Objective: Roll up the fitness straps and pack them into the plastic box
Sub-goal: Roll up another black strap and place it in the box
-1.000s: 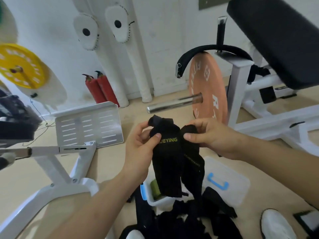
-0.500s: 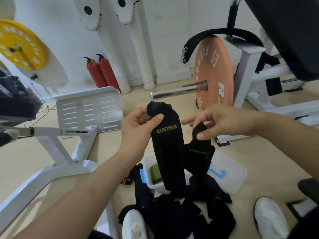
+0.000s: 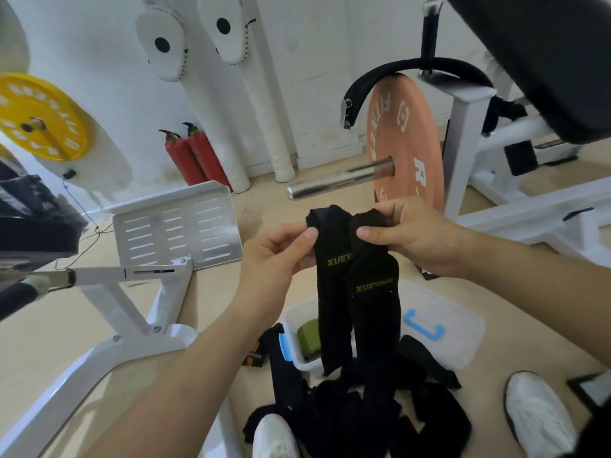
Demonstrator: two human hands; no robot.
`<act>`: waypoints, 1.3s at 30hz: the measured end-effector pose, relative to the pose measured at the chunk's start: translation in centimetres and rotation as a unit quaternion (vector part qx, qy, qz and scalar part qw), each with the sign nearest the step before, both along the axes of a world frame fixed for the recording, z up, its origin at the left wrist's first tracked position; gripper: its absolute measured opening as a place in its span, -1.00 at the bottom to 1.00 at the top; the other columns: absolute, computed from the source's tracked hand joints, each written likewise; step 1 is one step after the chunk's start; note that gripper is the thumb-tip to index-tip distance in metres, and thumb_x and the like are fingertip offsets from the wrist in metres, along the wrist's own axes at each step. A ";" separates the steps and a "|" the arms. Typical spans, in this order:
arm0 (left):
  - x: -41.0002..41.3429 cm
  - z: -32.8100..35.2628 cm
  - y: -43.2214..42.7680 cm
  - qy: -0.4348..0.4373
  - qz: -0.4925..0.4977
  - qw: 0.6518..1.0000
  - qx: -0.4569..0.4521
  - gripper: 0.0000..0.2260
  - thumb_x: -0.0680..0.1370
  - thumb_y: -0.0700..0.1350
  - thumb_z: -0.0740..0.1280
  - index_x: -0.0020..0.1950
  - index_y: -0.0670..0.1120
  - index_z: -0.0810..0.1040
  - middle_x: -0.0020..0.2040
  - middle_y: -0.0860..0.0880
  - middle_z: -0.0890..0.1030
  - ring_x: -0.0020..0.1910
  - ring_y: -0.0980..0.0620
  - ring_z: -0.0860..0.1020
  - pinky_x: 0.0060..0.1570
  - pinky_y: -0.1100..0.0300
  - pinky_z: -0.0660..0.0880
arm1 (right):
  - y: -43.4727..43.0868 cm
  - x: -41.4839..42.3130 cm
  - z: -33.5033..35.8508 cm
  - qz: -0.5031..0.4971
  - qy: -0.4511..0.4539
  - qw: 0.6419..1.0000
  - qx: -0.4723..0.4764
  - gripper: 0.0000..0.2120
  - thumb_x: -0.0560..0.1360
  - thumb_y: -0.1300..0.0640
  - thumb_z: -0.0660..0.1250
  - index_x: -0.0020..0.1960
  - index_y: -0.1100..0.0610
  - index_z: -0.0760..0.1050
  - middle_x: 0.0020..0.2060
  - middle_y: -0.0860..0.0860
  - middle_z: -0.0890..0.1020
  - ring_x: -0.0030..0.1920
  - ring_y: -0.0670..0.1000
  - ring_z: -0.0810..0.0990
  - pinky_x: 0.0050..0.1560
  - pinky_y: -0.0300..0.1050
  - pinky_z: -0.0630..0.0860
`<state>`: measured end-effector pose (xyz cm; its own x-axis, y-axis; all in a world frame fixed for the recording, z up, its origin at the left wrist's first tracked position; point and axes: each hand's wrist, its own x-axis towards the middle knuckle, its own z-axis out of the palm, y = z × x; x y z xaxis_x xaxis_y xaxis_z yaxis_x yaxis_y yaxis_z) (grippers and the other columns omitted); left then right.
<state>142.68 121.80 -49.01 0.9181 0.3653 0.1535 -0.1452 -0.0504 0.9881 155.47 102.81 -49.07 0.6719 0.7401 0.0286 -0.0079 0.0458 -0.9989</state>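
The left hand (image 3: 277, 256) pinches the top end of the first strap (image 3: 330, 292) between thumb and curled fingers, and the right hand (image 3: 413, 239) grips the top end of the second strap (image 3: 373, 312) the same way. Half a second ago the right hand was lower, holding its strap bunched and folded below the other's top edge. Now that end has been lifted level, so the two black straps, both lettered XUEYING, hang side by side with the second slightly overlapping the first. This looks like matching the pair before rolling; no roll has been started on either one. Both straps dangle over the open plastic box (image 3: 291, 319) on the floor (image 3: 231, 309), with the first strap's loose end reaching the near rim. A green roll (image 3: 309, 338) already sits inside the box, and the lid (image 3: 456, 332) with its blue handle lies just to the right. A pile of straps (image 3: 347, 408) lies unrolled on the floor in front of the box, so most of the task appears to remain.
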 end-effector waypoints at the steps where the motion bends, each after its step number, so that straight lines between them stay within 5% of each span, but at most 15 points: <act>1: 0.0 -0.1 0.1 -0.002 0.006 1.000 0.018 -0.84 0.62 -0.24 0.34 0.13 -0.22 0.67 -0.01 -0.17 0.74 0.00 -0.08 0.70 0.04 0.09 0.64 | -0.1 0.0 -0.1 0.002 -0.003 1.000 -0.006 -0.87 0.53 0.36 0.36 0.06 0.27 0.62 -0.06 0.19 0.71 0.04 0.10 0.69 0.05 -0.16 0.64; 6: 0.3 0.4 2.5 -0.035 0.102 0.972 0.209 -0.80 0.60 -0.29 0.37 0.00 -0.01 0.70 -0.22 0.05 0.73 -0.18 0.13 0.68 -0.10 0.28 0.59 | -0.7 -0.1 -0.2 0.021 -0.032 0.998 -0.044 -0.84 0.53 0.36 0.37 0.10 0.32 0.61 -0.04 0.23 0.70 -0.01 0.08 0.71 -0.02 -0.21 0.64; 10: 0.8 0.0 3.5 -0.059 0.137 0.931 0.334 -0.85 0.61 -0.27 0.38 0.06 -0.06 0.69 -0.16 0.03 0.71 -0.18 0.11 0.66 -0.06 0.19 0.62 | -0.5 -0.3 -0.4 0.024 -0.073 0.995 -0.065 -0.85 0.51 0.38 0.39 0.07 0.34 0.62 -0.03 0.30 0.69 -0.05 0.06 0.70 -0.01 -0.21 0.65; 13: 1.1 0.3 2.6 -0.033 0.156 0.962 0.221 -0.84 0.61 -0.18 0.40 0.19 -0.11 0.65 -0.14 -0.04 0.75 -0.16 0.04 0.71 -0.03 0.17 0.65 | -0.5 -0.3 -0.9 -0.008 -0.084 0.995 -0.058 -0.85 0.49 0.38 0.41 0.05 0.34 0.63 -0.04 0.32 0.69 -0.05 0.09 0.69 0.04 -0.15 0.65; 18: 0.6 -0.5 0.9 0.196 0.061 0.979 0.014 -0.54 0.67 0.19 0.17 0.14 -0.14 0.67 -0.07 -0.10 0.76 -0.02 -0.04 0.70 0.15 0.01 0.60 | -0.6 0.0 -1.1 -0.067 -0.068 0.995 -0.028 -0.89 0.50 0.37 0.41 -0.03 0.22 0.65 -0.13 0.17 0.71 -0.09 0.06 0.70 0.04 -0.11 0.65; 23: 0.1 -3.1 -1.5 0.177 -0.101 0.973 0.111 -0.79 0.66 -0.03 0.31 0.13 -0.08 0.68 0.03 0.05 0.74 0.07 0.14 0.67 0.19 0.25 0.53 | -0.5 0.3 -0.7 -0.126 -0.031 0.992 0.014 -0.87 0.52 0.35 0.40 0.06 0.32 0.61 -0.08 0.20 0.70 -0.05 0.07 0.71 0.02 -0.11 0.66; 26: 0.6 -4.1 -1.7 0.143 -0.032 0.979 0.140 -0.80 0.66 -0.12 0.33 -0.03 -0.23 0.65 -0.15 -0.07 0.68 -0.13 0.07 0.62 0.02 0.14 0.58 | -0.4 0.3 -0.4 -0.158 -0.013 0.987 0.029 -0.88 0.53 0.32 0.40 0.06 0.25 0.63 -0.09 0.12 0.72 -0.06 0.01 0.72 -0.01 -0.18 0.65; 30: 1.0 -3.3 -1.3 0.126 0.037 0.982 0.136 -0.79 0.68 -0.13 0.28 0.00 -0.19 0.67 -0.16 -0.06 0.69 -0.20 0.11 0.62 -0.22 0.33 0.55 | -0.4 0.5 -0.4 -0.170 -0.012 0.985 0.028 -0.88 0.54 0.32 0.39 0.02 0.15 0.63 -0.12 0.05 0.72 -0.08 -0.07 0.72 -0.02 -0.21 0.65; 35: 1.1 -3.0 0.8 0.139 0.115 0.977 0.113 -0.75 0.70 -0.14 0.23 0.04 -0.28 0.62 -0.19 -0.08 0.64 -0.27 0.15 0.57 -0.31 0.39 0.50 | -1.6 1.4 -0.1 -0.215 0.043 0.975 0.048 -0.85 0.57 0.32 0.35 0.10 0.18 0.61 -0.02 0.13 0.70 -0.06 -0.01 0.72 0.01 -0.10 0.68; 39: 1.3 -3.0 1.6 0.135 0.121 0.980 0.076 -0.73 0.69 -0.15 0.25 0.06 -0.36 0.57 -0.16 -0.18 0.58 -0.20 0.02 0.57 -0.20 0.27 0.57 | -1.6 0.5 0.1 -0.100 -0.018 0.994 -0.029 -0.83 0.59 0.33 0.31 0.14 0.24 0.61 -0.01 0.16 0.70 -0.01 0.05 0.68 0.11 -0.04 0.63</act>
<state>144.03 123.44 -52.02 0.8218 0.5697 -0.0132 0.1548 -0.2010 0.9673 155.98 101.18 -49.01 0.8051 0.5929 0.0165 0.0318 -0.0153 -0.9994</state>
